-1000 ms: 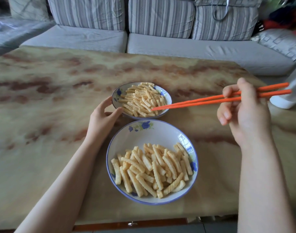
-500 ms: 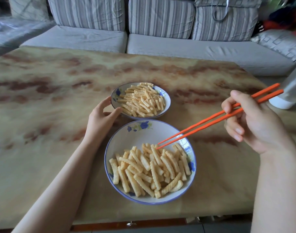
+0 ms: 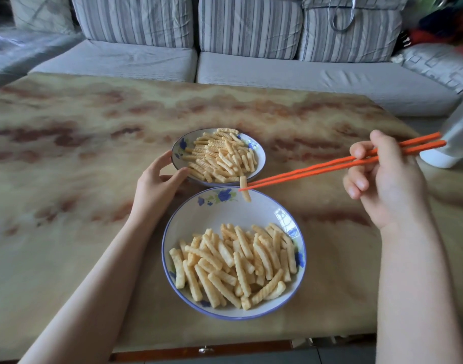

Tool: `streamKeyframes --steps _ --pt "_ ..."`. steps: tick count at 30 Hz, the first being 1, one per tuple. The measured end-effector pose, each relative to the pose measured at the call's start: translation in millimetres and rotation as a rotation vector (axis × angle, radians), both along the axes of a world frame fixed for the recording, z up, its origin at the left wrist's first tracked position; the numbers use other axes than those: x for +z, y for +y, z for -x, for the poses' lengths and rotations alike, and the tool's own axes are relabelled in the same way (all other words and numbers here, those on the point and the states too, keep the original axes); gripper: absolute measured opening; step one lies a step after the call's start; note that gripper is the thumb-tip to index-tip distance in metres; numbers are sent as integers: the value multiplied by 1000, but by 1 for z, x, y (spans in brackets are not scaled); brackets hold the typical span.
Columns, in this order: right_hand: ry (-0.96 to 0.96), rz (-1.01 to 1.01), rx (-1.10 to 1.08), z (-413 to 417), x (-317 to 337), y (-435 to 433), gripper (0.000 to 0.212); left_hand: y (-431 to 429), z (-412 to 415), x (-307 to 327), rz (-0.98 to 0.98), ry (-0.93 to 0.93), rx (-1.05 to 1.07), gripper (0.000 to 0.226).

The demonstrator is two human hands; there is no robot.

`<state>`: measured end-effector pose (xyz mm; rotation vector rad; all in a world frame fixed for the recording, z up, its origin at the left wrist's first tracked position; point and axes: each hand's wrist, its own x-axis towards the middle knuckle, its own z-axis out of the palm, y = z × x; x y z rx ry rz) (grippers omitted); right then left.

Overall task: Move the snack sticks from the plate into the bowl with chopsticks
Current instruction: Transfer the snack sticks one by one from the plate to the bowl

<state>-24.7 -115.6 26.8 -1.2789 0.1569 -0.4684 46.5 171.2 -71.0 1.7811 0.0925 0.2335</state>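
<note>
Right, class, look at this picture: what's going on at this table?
A person is moving sticks from plate to bowl with chopsticks. The right hand holds the orange chopsticks, whose tips pinch one stick in the air above the plate's far rim, just short of the bowl. The left hand holds the bowl at its near left side. Plate and bowl both hold many sticks.

Pretty sure I'm working in somebody's living room here. Beyond my right grip point(image 3: 388, 185) sits a grey sofa point(image 3: 251, 72) with striped back cushions point(image 3: 248, 24), just behind the marble-look counter point(image 3: 80, 153). A patterned throw pillow point(image 3: 435, 64) lies on the seat further right of that grip, and left of it there's a blue-flowered bowl point(image 3: 260, 153), home crockery.
</note>
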Motion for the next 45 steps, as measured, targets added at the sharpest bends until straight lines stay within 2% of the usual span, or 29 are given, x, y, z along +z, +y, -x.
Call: streamKeyframes --steps 5,10,15,21,26,29,35,41,45 --pt "-73 -74 -166 -7 -1 15 38 0 0 -1 -1 3 -3 45" --pt "-46 55 -268 -18 -12 32 43 0 0 -1 7 1 -2 45" --pt "-44 188 -193 -26 -22 35 45 0 0 -1 -9 -11 -5 45" --pt "-98 184 -144 -13 -8 25 44 1 -1 -2 -8 -24 -7 46" --pt "-113 179 46 4 6 12 56 1 -1 -2 1 -29 -6 46" --pt "-79 309 112 15 12 3 52 1 -2 -2 1 -21 -1 47" --pt "-11 446 149 21 15 -5 51 0 -1 -1 0 -16 -2 46" --pt "49 492 217 21 11 -10 50 1 -2 -2 4 -2 3 45" --pt "44 451 156 16 7 -8 45 1 -2 -2 -3 -5 6 45"
